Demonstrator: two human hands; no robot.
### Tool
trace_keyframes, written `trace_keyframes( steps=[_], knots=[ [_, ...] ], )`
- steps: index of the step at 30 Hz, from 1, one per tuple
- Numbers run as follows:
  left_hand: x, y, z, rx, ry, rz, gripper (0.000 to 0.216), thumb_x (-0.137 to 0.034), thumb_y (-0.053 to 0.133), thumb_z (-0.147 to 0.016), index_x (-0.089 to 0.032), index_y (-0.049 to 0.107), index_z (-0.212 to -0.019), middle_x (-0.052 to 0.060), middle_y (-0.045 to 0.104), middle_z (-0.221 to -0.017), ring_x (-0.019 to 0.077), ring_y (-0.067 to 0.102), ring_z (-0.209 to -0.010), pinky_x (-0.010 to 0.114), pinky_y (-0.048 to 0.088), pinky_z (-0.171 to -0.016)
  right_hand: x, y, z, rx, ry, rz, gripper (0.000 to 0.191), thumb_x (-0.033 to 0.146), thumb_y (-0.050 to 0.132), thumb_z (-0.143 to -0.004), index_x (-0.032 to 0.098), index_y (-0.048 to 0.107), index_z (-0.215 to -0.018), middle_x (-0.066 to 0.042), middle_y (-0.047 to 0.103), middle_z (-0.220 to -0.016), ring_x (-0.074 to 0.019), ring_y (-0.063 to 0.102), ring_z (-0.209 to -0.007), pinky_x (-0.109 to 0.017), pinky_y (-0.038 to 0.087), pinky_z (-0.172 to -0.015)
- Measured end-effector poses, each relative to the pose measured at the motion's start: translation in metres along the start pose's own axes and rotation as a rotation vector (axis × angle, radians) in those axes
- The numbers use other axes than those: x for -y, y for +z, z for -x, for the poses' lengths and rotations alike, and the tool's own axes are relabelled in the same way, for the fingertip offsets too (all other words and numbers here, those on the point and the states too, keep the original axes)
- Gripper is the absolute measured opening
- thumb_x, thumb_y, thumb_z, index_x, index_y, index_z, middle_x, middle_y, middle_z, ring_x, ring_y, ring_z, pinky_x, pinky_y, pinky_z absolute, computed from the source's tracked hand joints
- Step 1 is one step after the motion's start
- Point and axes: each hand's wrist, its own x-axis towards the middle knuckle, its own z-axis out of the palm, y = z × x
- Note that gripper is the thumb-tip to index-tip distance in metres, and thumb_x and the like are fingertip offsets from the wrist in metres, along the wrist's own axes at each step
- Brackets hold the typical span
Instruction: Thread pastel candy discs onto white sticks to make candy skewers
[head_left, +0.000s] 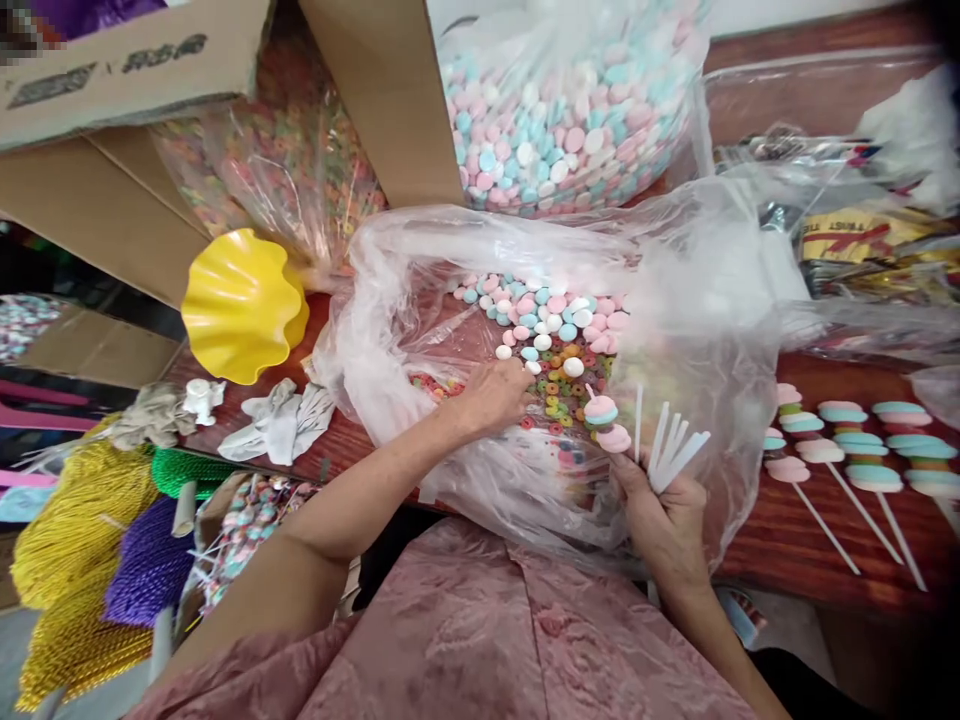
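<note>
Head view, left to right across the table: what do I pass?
From left: yellow cord → purple cord → yellow dish → left hand in the candy bag → right hand holding sticks → lollipops.

Small round pastel candies (555, 320) and coloured rings (559, 402) loose in open clear bag (390, 300), left hand (491, 395) on the pile, bare white sticks (675, 450) fanned upright in right hand (667, 515), one stick carrying stacked pink-blue discs (604, 420)

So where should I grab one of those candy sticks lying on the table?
By the bare white stick, from the near table edge: the sticks point toward you, and the stacked candies sit at the far end.
</note>
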Motion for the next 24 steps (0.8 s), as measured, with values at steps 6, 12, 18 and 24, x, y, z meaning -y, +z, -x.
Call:
trace_keyframes(
  steps=[6, 12, 18, 24],
  knots=[
    [-0.008, 0.006, 0.016, -0.140, 0.093, 0.187, 0.013, -0.010, 0.062, -0.079, -0.013, 0.074, -0.077, 0.011, 0.066, -0.086, 0.0239, 0.063, -0.089, 0.037, 0.053, -0.080, -0.014, -0.007, -0.002, 0.063, -0.116, 0.059, 0.027, 0.037, 0.064, -0.092, 0.019, 0.064, -0.072, 0.004, 0.045, -0.058, -0.0122, 0.040, -0.052, -0.026, 0.035, -0.051],
    [-0.009, -0.009, 0.035, -0.206, -0.263, 1.215, 0.025, -0.034, 0.083, -0.070, -0.013, 0.079, -0.084, 0.004, 0.072, -0.074, 0.0107, 0.058, -0.057, 0.024, 0.047, -0.054, -0.016, 0.000, 0.006, 0.179, -0.255, 0.162, 0.020, 0.030, 0.060, -0.095, 0.019, 0.069, -0.080, 0.003, 0.053, -0.061, -0.0136, 0.047, -0.055, -0.026, 0.040, -0.053],
    [-0.015, -0.009, 0.053, -0.329, -0.290, 1.448, 0.027, -0.034, 0.090, -0.060, -0.014, 0.079, -0.076, 0.003, 0.074, -0.069, 0.0094, 0.060, -0.055, 0.021, 0.049, -0.051, -0.001, 0.007, 0.007, 0.242, -0.375, 0.267, 0.017, 0.020, 0.054, -0.093, 0.019, 0.070, -0.086, 0.004, 0.053, -0.060, -0.0123, 0.046, -0.050, -0.024, 0.038, -0.050],
    [-0.012, 0.001, 0.060, -0.404, -0.258, 1.444, 0.029, -0.036, 0.090, -0.062, -0.015, 0.079, -0.078, 0.003, 0.074, -0.072, 0.0092, 0.062, -0.055, 0.022, 0.053, -0.052, 0.004, 0.009, 0.007, 0.277, -0.355, 0.333, 0.018, 0.019, 0.052, -0.092, 0.019, 0.069, -0.088, 0.002, 0.055, -0.064, -0.0142, 0.050, -0.055, -0.026, 0.041, -0.054]
  ],
)
